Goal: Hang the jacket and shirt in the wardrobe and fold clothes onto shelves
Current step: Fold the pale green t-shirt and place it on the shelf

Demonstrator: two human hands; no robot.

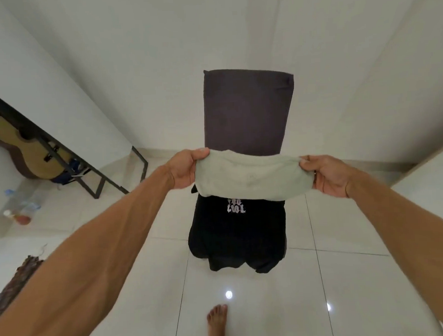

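Pale green garment (251,177) held stretched between left hand (183,171) and right hand (330,175); fingers (308,161) clenched on its ends. Black printed garment (236,233) draped over chair (248,110).

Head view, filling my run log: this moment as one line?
left hand: grips pale green garment | right hand: grips other end | black printed shirt: draped on chair

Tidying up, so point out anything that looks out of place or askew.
The black clothes droop off the chair seat towards the floor, and bottles sit on the floor at left.
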